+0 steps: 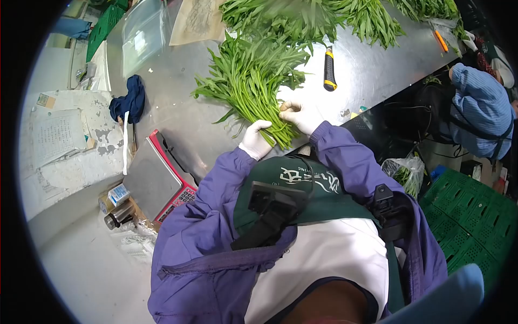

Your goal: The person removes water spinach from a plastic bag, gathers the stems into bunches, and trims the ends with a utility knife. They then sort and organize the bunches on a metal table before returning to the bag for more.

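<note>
White gloves: my left hand [256,142] holds the greens [251,75] low on their stems [264,108], best kept snug but uncrushed. My right hand's [304,117] fingers are narrow beside them, any grip unclear; leaves lie across the table [175,97].

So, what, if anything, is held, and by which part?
A bunch of leafy greens, by its lower stems, in the left hand; the right hand is at the stems, its grip unclear.

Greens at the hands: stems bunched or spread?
Bunched. The stems run close together between the left hand and right hand; the leaves fan wider on the table.
</note>
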`<state>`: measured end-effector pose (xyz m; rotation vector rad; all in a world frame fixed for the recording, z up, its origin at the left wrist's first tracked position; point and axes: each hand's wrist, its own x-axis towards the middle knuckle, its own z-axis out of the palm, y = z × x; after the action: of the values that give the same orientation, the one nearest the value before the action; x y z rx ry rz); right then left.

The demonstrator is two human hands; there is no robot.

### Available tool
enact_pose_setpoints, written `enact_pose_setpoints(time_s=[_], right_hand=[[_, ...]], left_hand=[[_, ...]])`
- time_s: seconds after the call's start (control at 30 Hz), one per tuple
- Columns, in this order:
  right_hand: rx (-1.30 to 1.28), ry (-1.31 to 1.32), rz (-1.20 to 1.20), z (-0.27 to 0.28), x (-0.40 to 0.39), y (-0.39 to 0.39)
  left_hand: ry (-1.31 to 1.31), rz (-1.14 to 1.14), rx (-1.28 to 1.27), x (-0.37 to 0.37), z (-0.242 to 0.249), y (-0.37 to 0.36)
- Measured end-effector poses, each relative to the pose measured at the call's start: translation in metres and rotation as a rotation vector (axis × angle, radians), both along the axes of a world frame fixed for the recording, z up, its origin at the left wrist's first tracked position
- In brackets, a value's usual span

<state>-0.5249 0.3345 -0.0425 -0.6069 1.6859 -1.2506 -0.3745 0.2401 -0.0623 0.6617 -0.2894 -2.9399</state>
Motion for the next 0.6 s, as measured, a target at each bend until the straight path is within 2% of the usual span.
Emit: enact_pose_setpoints(time_s=[0.13, 0.2, 0.3, 0.37, 0.4, 0.43, 0.47, 0.5, 0.53, 0.57, 0.6], right_hand=[[0.020, 0.081, -0.023, 0.007, 0.002, -0.002], [-0.145, -0.122, -0.136, -0.015, -0.001, -0.002], [-0.207, -0.139, -0.228, -0.004, -0.016, 0.011], [-0.135, -0.050, -0.282, 0.006, -0.040, 0.038], [-0.228, 0.398, -0.177, -0.029, -0.067, 0.067], [-0.113, -0.064, -0.450, 0.002, -0.071, 0.084], [0.067, 0.167, -0.230, -0.011, -0.097, 0.119], [0.293, 0.368, -0.114, -0.026, -0.110, 0.150], [0.708, 0.767, 0.125, 0.002, -0.106, 0.160], [0.634, 0.929, 0.127, 0.025, -0.095, 0.157], [0.411, 0.907, 0.107, 0.029, -0.089, 0.143]], left_hand=[[-0.020, 0.037, -0.033, 0.003, -0.006, 0.000], [0.007, 0.035, -0.019, 0.001, -0.005, -0.001], [0.027, 0.043, 0.013, 0.000, 0.002, -0.001], [0.022, 0.054, 0.034, 0.000, 0.003, -0.001], [0.007, 0.043, 0.008, 0.001, 0.000, -0.002], [-0.009, 0.032, -0.019, 0.002, -0.002, -0.003], [-0.005, 0.035, -0.019, 0.002, -0.004, -0.003], [-0.013, 0.037, -0.026, 0.002, -0.007, -0.003], [-0.024, 0.034, -0.031, 0.003, -0.009, -0.001], [-0.023, 0.028, -0.029, 0.002, -0.007, -0.001], [-0.026, 0.036, -0.035, -0.001, -0.006, -0.001]])
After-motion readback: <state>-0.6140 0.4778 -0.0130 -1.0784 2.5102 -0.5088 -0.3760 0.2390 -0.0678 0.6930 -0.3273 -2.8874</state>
